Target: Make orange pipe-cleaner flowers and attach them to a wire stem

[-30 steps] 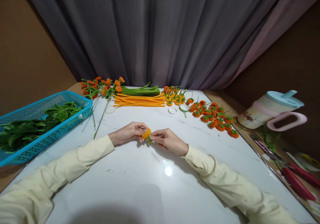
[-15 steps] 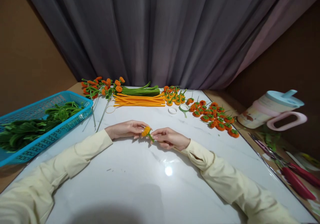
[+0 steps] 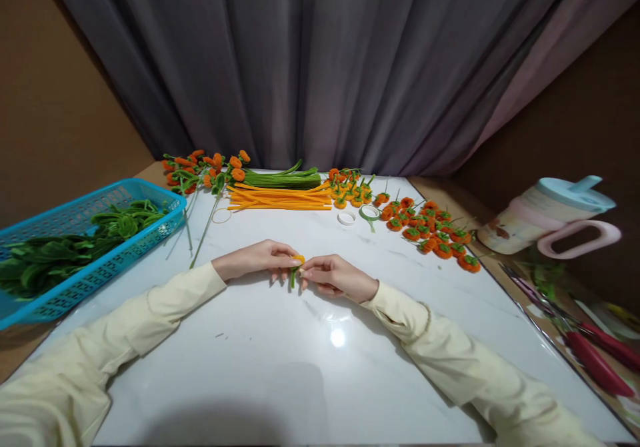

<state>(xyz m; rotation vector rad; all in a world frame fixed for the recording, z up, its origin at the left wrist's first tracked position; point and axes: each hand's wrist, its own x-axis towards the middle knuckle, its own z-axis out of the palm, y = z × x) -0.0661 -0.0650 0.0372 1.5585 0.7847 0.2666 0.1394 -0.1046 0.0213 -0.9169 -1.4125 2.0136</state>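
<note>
Between my two hands, above the white table [image 3: 300,347], is a small yellow fuzzy flower [image 3: 299,259] with a green stem pointing down. My left hand [image 3: 263,258] pinches the flower from the left, its fingers covering much of the yellow part. From the right, the fingertips of my right hand [image 3: 340,277] close on the flower's green part. Beyond the hands lie orange fuzzy sticks [image 3: 280,198], green fuzzy sticks [image 3: 283,180] and several yellow flowers [image 3: 356,200].
A blue basket [image 3: 165,224] of green leaves stands at the left. Orange flowers [image 3: 443,250], a white roll [image 3: 346,218] and a green tape roll [image 3: 370,212] lie beyond. At the right are a cup [image 3: 530,214] and red-handled pliers [image 3: 595,364].
The flower has turned between my fingers: less yellow shows, and its green stem now points down instead of toward the lower right. Both hands stay nearly in place.
</note>
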